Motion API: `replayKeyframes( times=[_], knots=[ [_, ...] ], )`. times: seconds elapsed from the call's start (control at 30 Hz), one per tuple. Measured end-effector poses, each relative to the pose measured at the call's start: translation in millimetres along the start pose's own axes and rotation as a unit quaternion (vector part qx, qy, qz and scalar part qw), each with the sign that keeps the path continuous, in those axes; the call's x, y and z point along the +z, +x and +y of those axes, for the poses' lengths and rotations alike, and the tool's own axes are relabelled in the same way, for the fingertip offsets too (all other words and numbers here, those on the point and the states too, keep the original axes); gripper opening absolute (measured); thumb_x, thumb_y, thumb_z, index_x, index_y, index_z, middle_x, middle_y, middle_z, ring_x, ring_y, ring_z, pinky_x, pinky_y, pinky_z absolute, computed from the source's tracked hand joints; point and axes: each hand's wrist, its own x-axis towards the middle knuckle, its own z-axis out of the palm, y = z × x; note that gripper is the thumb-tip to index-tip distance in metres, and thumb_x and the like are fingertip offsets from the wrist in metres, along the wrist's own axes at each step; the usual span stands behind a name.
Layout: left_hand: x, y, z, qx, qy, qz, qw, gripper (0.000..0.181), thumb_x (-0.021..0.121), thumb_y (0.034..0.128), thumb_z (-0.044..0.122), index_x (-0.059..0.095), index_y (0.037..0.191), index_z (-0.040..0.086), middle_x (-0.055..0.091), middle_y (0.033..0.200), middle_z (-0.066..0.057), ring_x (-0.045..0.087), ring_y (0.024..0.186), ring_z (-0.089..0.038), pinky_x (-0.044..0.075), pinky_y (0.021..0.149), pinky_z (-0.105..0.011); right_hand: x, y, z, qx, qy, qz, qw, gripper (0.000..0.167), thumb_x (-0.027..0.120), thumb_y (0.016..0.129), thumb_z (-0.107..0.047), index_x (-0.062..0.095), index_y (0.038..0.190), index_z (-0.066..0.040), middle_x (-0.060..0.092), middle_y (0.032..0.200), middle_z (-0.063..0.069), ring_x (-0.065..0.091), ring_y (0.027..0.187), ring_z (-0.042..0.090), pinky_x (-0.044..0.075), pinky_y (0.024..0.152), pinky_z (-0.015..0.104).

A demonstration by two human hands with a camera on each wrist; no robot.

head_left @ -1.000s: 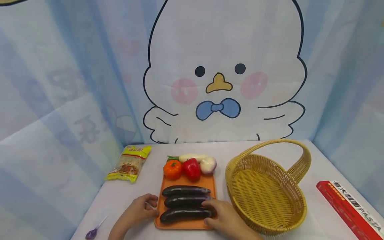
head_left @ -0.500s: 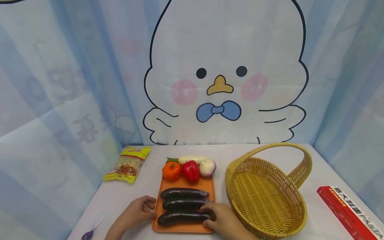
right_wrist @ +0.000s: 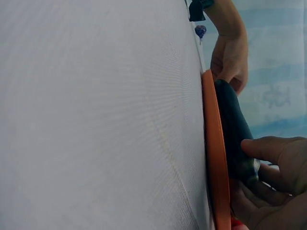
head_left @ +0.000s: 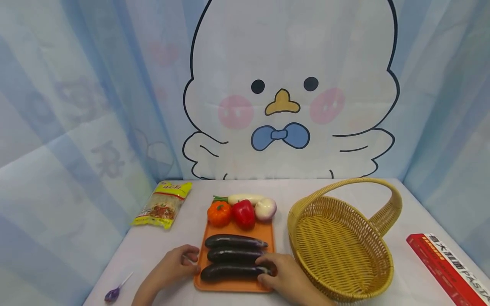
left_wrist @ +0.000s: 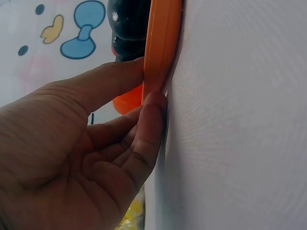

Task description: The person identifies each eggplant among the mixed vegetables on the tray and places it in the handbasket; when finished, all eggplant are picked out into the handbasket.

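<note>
Three dark purple eggplants lie side by side on an orange tray (head_left: 240, 233): the far one (head_left: 233, 241), the middle one (head_left: 231, 255) and the nearest one (head_left: 229, 272). My right hand (head_left: 287, 276) grips the stem end of the nearest eggplant, thumb on its near side and fingers beyond it, as the right wrist view also shows. At the tray's left edge, my left hand (head_left: 174, 265) pinches the rim between thumb and a fingertip. Behind the eggplants sit an orange pumpkin (head_left: 219, 213), a red bell pepper (head_left: 243, 214), a white-purple turnip (head_left: 266, 209) and a white radish (head_left: 245, 198).
A wicker basket (head_left: 333, 250) with a tall handle stands right of the tray. Farther right lies a red pasta box (head_left: 448, 267). A yellow food packet (head_left: 163, 205) is at the back left, and a purple lollipop (head_left: 112, 294) lies at the front left.
The head view shifts slightly. Both hands keep their places at the tray and the nearest eggplant, and nothing else has visibly moved on the table.
</note>
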Motion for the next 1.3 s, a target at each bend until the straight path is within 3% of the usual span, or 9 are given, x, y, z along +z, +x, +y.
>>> replayKeyframes(
  times=[0.23,0.47,0.63,0.93,1.07,1.3],
  knots=[
    [5.2,0.1,-2.1,-0.023,0.004,0.003,0.9997,0.053,0.084,0.0769,0.019,0.061,0.121,-0.001,0.063,0.093,-0.001,0.061,0.079,-0.017,0.052,0.071,-0.036,0.2,-4.0,-1.9,0.007,-0.001,-0.009,0.9999,0.027,0.081,0.080,-0.029,0.073,0.105,-0.020,0.070,0.108,-0.003,0.062,0.102,0.013,0.048,0.089,0.043],
    [5.4,-2.7,-1.3,-0.023,-0.002,0.000,0.9997,0.053,0.084,0.0777,0.019,0.062,0.121,-0.001,0.063,0.093,-0.002,0.060,0.080,-0.017,0.052,0.071,-0.036,0.4,-4.3,-3.4,0.006,0.015,-0.004,0.9999,0.026,0.080,0.083,-0.031,0.074,0.106,-0.020,0.069,0.104,-0.008,0.058,0.088,0.004,0.049,0.080,0.033],
    [3.0,-4.9,-2.0,-0.005,-0.004,-0.006,1.0000,0.053,0.084,0.0778,0.020,0.061,0.121,-0.002,0.063,0.094,-0.002,0.061,0.080,-0.018,0.052,0.071,-0.036,-0.6,-2.9,-7.4,-0.004,0.027,0.012,0.9995,0.025,0.078,0.085,-0.028,0.074,0.108,-0.018,0.068,0.103,-0.008,0.056,0.084,0.004,0.048,0.075,0.029],
    [0.9,-2.6,-2.4,-0.006,-0.006,-0.009,0.9999,0.055,0.085,0.0773,0.022,0.061,0.121,-0.001,0.063,0.096,-0.002,0.060,0.081,-0.017,0.052,0.071,-0.036,-5.1,-1.1,-15.4,-0.021,0.048,0.039,0.9978,0.021,0.077,0.087,-0.021,0.074,0.107,-0.015,0.063,0.092,-0.010,0.054,0.077,0.004,0.047,0.067,0.024],
    [0.3,-2.1,-1.8,-0.006,-0.010,-0.011,0.9999,0.055,0.085,0.0774,0.022,0.061,0.121,-0.001,0.063,0.096,-0.002,0.060,0.081,-0.018,0.052,0.072,-0.036,-7.8,-1.9,-18.9,-0.033,0.054,0.058,0.9963,0.020,0.078,0.086,-0.016,0.074,0.105,-0.014,0.066,0.093,-0.007,0.056,0.076,0.003,0.049,0.065,0.023],
    [-0.7,-0.9,1.2,-0.007,-0.016,-0.011,0.9998,0.055,0.085,0.0772,0.022,0.061,0.122,-0.001,0.063,0.096,-0.003,0.061,0.082,-0.018,0.053,0.073,-0.036,-16.3,-1.9,-23.3,-0.066,0.121,0.075,0.9876,0.020,0.076,0.083,-0.001,0.072,0.103,-0.003,0.069,0.100,0.006,0.066,0.084,0.009,0.055,0.069,0.025]
  ],
)
